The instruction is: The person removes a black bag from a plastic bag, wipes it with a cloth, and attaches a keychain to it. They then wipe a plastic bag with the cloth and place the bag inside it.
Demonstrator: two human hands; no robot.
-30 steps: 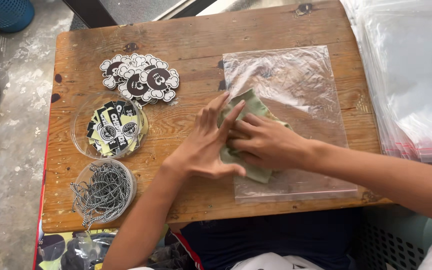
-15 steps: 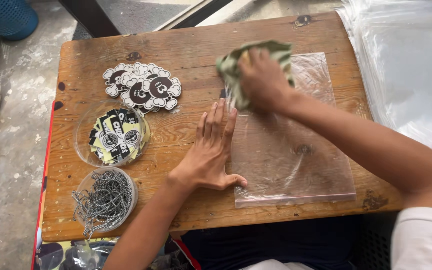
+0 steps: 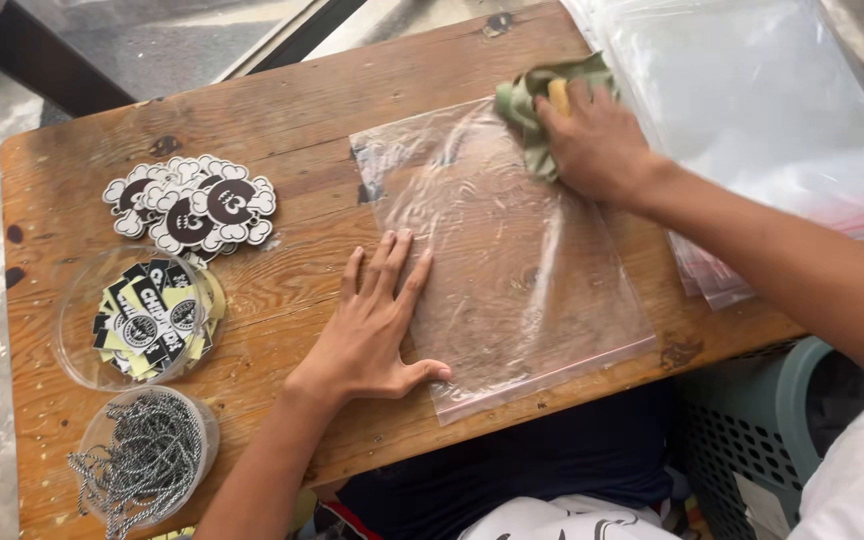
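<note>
Now left hand (image 3: 372, 330) flat, fingers spread, pinning clear bag (image 3: 512, 260) on worktop (image 3: 282, 130); right hand (image 3: 597, 140) fingers clutching green cloth (image 3: 532, 100). Best wipe outward, steady pressure.

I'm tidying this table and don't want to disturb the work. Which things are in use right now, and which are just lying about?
In use:
left hand, flat on the clear plastic bag
right hand, pressing a green cloth on that bag

Lying about:
pile of flower-shaped stickers
dish of tags
dish of ball chains
stack of bags
</note>
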